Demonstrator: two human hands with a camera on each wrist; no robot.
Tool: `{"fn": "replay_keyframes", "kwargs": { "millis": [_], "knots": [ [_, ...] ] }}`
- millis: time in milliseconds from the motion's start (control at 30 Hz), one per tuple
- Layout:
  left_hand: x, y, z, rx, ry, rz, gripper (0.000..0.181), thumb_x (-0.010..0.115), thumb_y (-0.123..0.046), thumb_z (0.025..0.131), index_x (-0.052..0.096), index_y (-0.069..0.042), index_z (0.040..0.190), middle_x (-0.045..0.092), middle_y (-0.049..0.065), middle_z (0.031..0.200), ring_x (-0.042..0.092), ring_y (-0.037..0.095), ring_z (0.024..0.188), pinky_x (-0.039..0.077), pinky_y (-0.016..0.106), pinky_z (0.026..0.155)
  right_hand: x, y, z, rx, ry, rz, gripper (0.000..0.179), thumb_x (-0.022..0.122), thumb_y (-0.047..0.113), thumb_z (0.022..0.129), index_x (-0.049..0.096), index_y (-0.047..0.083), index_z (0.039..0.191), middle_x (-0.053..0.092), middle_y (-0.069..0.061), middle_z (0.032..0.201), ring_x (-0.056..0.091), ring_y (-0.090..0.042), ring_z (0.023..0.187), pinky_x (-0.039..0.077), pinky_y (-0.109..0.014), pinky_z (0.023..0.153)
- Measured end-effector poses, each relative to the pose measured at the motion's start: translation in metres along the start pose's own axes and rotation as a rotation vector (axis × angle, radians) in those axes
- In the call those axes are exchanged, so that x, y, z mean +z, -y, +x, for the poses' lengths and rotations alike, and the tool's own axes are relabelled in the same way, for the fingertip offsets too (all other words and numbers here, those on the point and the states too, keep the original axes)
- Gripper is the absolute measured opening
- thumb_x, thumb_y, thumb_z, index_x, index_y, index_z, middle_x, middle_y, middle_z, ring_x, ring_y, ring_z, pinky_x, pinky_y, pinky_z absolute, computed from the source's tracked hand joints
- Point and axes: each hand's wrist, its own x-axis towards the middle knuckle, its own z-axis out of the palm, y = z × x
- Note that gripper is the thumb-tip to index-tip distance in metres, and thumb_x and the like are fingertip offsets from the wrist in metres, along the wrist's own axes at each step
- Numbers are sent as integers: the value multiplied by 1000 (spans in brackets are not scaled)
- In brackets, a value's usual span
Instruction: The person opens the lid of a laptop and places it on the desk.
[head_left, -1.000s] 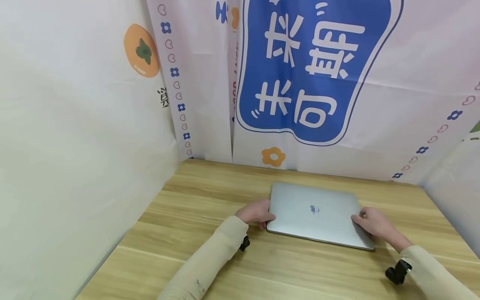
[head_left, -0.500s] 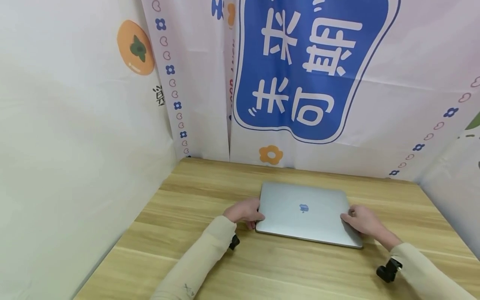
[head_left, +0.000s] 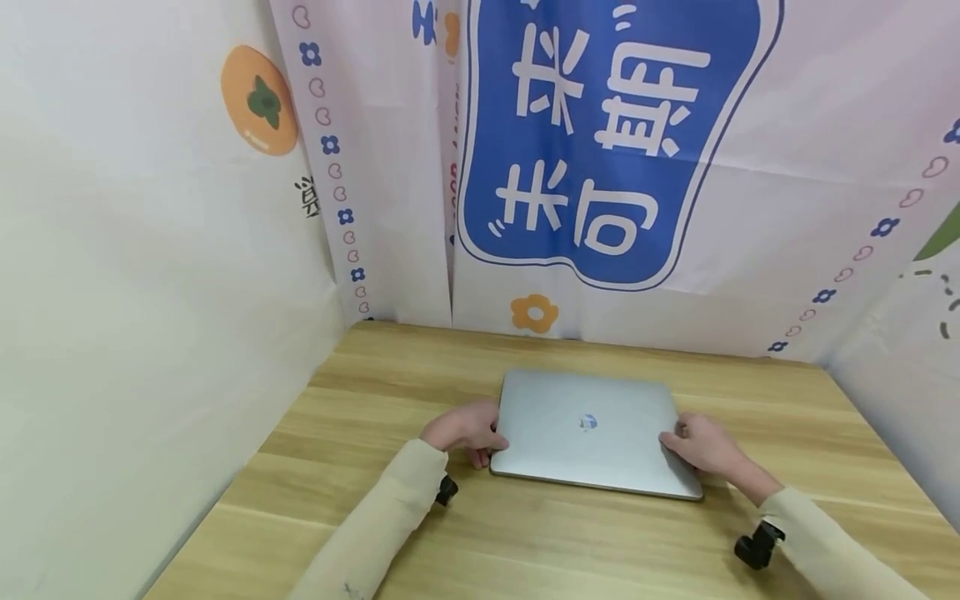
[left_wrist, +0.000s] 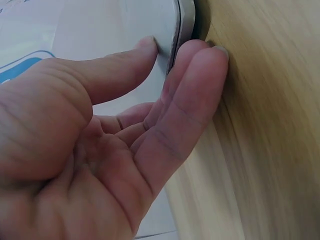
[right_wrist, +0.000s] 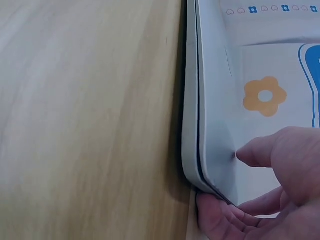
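A closed silver laptop (head_left: 570,450) lies lid up over the wooden table, a small logo in the middle of its lid. My left hand (head_left: 468,427) grips its left edge: in the left wrist view the thumb (left_wrist: 135,62) presses the lid while the fingers (left_wrist: 187,95) curl at the edge. On the opposite side, my right hand (head_left: 708,446) holds the right edge near the front corner. The right wrist view shows that thumb (right_wrist: 255,152) on the lid and fingertips (right_wrist: 212,212) tucked against the underside of the corner.
The wood-grain table (head_left: 570,542) extends around the laptop. A printed white curtain (head_left: 750,275) with a blue sign panel (head_left: 555,242) hangs behind it. White sheets close in the left (head_left: 150,333) and right sides. A black wrist camera (head_left: 759,546) sits below the right sleeve.
The laptop has slid a little to the left across the table, both hands moving along with it and keeping their grip. The head view has also shifted slightly.
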Motion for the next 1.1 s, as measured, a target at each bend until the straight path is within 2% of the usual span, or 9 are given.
{"fn": "replay_keyframes", "kwargs": {
  "millis": [167, 267, 433, 500, 567, 667, 800, 967, 1100],
  "knots": [
    [-3, 8, -6, 12, -11, -17, 17, 66, -11, 93, 54, 0, 86, 66, 15, 71, 66, 24, 57, 61, 37, 58, 3, 8, -3, -19, 5, 24, 37, 60, 25, 95, 54, -10, 108, 47, -3, 61, 49, -14, 45, 48, -29, 40],
    [-5, 12, -9, 8, -18, -29, 17, 65, -11, 93, 54, 0, 87, 66, 15, 70, 65, 23, 55, 60, 36, 57, 4, 12, -6, -25, 28, 33, 38, 59, 24, 95, 52, -10, 110, 49, -5, 62, 49, -14, 45, 48, -29, 40],
    [-5, 15, -10, 20, -4, -59, 18, 65, -11, 93, 52, -1, 89, 65, 14, 72, 66, 24, 57, 60, 36, 57, 2, 11, -9, -27, 76, 38, 60, 58, 22, 97, 38, -20, 134, 61, -16, 79, 51, -14, 46, 48, -30, 41],
    [-5, 15, -10, 27, 1, -63, 17, 66, -11, 93, 51, -2, 90, 66, 14, 74, 67, 24, 57, 60, 36, 57, 1, 9, -10, -48, 82, 45, 68, 58, 21, 97, 30, -23, 139, 61, -15, 77, 50, -14, 45, 47, -29, 40],
    [-5, 15, -12, 21, 9, -47, 18, 67, -11, 92, 52, -3, 94, 67, 14, 75, 66, 23, 59, 60, 36, 57, 1, 6, -11, -88, 81, 30, 68, 60, 21, 96, 31, -22, 140, 59, -9, 69, 49, -12, 44, 43, -26, 38],
    [-6, 14, -16, 12, 26, 28, 24, 72, -13, 89, 54, -4, 102, 68, 11, 75, 65, 21, 60, 57, 33, 55, 1, 6, -16, -183, 67, -41, 60, 63, 20, 94, 43, -17, 137, 50, -1, 59, 46, -9, 46, 39, -22, 40],
    [-7, 12, -21, 55, 8, 248, 34, 77, -22, 86, 57, -7, 109, 64, 3, 77, 59, 15, 63, 50, 27, 57, 1, 16, -29, -271, 48, -213, 52, 67, 25, 92, 55, -7, 131, 59, -10, 83, 45, -8, 60, 39, -20, 48],
    [-5, 9, -28, 93, -39, 468, 50, 79, -38, 82, 59, -8, 116, 64, 2, 103, 55, 13, 85, 50, 29, 76, 5, 28, -41, -360, 12, -341, 44, 69, 24, 91, 60, -2, 125, 58, -15, 98, 49, -12, 72, 42, -21, 53],
    [-2, 6, -34, 91, -44, 574, 65, 78, -50, 80, 56, -7, 124, 61, 8, 125, 57, 19, 111, 50, 34, 96, 10, 33, -50, -415, -14, -394, 45, 68, 28, 92, 61, 0, 126, 59, -21, 110, 59, -25, 89, 55, -35, 65]
  ]
}}
